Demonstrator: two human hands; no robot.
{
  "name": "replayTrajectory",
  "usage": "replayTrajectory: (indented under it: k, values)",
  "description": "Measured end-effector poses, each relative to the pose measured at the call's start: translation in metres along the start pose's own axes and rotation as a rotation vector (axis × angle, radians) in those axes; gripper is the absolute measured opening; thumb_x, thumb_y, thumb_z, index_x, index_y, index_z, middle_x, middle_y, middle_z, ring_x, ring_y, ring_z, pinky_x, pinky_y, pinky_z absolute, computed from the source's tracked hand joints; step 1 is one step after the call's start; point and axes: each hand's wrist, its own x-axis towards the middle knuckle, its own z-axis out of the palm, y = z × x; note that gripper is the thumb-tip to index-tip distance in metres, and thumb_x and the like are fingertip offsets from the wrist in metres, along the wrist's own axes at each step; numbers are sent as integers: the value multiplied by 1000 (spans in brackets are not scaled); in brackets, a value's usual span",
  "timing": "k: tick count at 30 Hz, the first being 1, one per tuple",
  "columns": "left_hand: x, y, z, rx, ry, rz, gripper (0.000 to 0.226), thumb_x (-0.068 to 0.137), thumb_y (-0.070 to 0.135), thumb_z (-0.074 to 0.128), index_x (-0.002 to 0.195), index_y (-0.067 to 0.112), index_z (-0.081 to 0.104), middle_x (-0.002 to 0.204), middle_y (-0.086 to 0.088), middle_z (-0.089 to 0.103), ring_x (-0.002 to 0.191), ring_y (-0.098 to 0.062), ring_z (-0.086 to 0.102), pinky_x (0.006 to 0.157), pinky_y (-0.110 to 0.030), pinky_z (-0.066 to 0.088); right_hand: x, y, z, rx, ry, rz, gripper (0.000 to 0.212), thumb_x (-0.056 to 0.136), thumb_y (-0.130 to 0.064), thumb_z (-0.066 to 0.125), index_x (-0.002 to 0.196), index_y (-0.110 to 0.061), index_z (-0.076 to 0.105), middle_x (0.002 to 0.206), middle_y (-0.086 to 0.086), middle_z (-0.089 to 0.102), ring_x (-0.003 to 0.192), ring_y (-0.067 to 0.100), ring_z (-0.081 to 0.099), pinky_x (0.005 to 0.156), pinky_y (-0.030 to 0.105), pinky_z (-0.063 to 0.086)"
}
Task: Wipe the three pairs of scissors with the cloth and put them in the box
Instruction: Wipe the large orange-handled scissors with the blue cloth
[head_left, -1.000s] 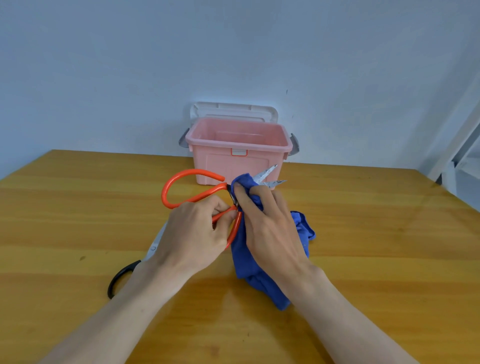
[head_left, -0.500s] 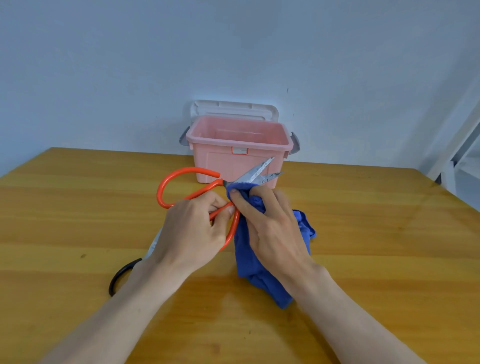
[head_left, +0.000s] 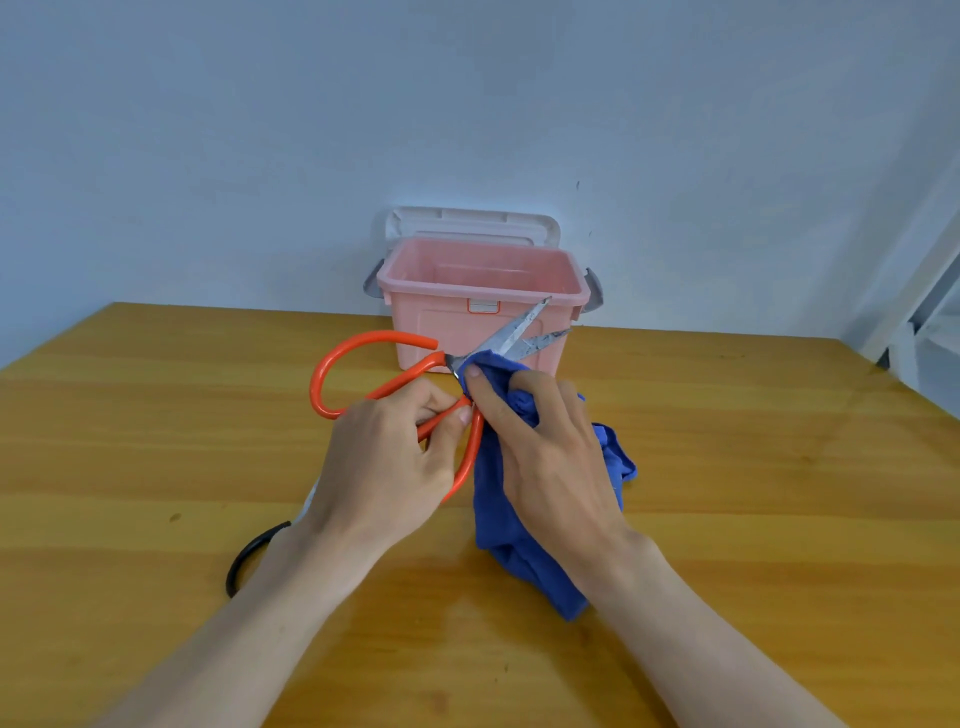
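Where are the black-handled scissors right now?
In the head view, the black-handled scissors lie on the table, left of centre, mostly hidden under the left hand.

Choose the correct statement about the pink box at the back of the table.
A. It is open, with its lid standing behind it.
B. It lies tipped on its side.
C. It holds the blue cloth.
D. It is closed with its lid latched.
A: the pink box shows its open interior, and the white lid stands upright behind it.

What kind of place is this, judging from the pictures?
Probably a plain indoor room set up for a tabletop task: a bare wooden table against a blank pale wall, and an open pink plastic storage box on it.
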Motion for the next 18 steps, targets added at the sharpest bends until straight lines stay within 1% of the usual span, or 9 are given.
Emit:
replayTrajectory:
  k: [4, 6, 7, 9, 10, 12, 15, 17, 18]
  values:
    - [0, 0, 5, -52, -32, -70, 9, 91, 20, 66, 85, 25, 69, 78, 19, 70, 83, 1, 67, 71, -16, 51, 2, -2, 1, -52, -4, 44, 66, 81, 3, 57, 141, -20, 44, 111, 4, 44, 87, 21, 41, 70, 31, 41]
    - [1, -2, 5, -108, -49, -163, 11, 93, 23, 63, 84, 26, 69, 75, 19, 70, 78, 2, 66, 68, -15, 49, 1, 2, -1, 15, 22, 40, 52, 84, 1, 59, 134, -15, 57, 108, 9, 53, 86, 25, 50, 70, 33, 46]
    - [2, -3, 3, -142, -52, -216, 14, 95, 24, 61, 84, 28, 68, 69, 20, 68, 71, 3, 64, 62, -15, 46, 0, 6, -2, 81, 46, 53, 41, 88, -1, 58, 128, -11, 63, 106, 10, 56, 86, 26, 55, 70, 32, 48]
    - [6, -5, -1, -286, -44, -350, 23, 99, 26, 53, 81, 24, 68, 53, 17, 56, 49, -1, 50, 47, -13, 36, -3, 12, -6, 238, 92, 148, 29, 95, -10, 53, 120, -9, 68, 108, 8, 57, 89, 17, 58, 74, 23, 47]
    - [7, -5, -3, -380, -44, -417, 28, 100, 27, 50, 80, 17, 68, 51, 12, 50, 45, -5, 43, 44, -14, 31, -3, 13, -9, 303, 99, 223, 27, 97, -12, 52, 118, -10, 68, 109, 5, 56, 89, 9, 56, 73, 17, 45]
    - [9, -6, -9, -561, -70, -506, 32, 98, 31, 51, 82, 8, 68, 57, -2, 49, 48, -11, 42, 42, -18, 31, -5, 13, -9, 385, 69, 370, 25, 98, -13, 52, 117, -14, 68, 111, -1, 55, 92, 1, 54, 74, 12, 43]
    - [10, -3, -14, -720, -114, -483, 33, 84, 39, 57, 83, 10, 72, 64, -9, 59, 54, -13, 49, 42, -22, 35, -5, 11, -10, 507, 29, 516, 23, 100, -11, 52, 113, -24, 66, 111, -9, 54, 100, -5, 54, 82, 8, 41]
    - [11, -2, -16, -719, -123, -447, 28, 81, 38, 57, 76, 17, 75, 77, -17, 64, 66, -15, 58, 54, -25, 44, -2, 10, -12, 577, 47, 557, 24, 100, -12, 52, 111, -31, 62, 111, -12, 54, 102, -6, 55, 85, 8, 40]
    - [11, -2, -16, -727, -123, -432, 26, 83, 36, 57, 73, 20, 75, 90, -20, 64, 80, -16, 63, 65, -23, 47, -4, 11, -10, 558, 60, 540, 24, 100, -13, 52, 111, -31, 62, 111, -12, 55, 102, -5, 55, 85, 8, 40]
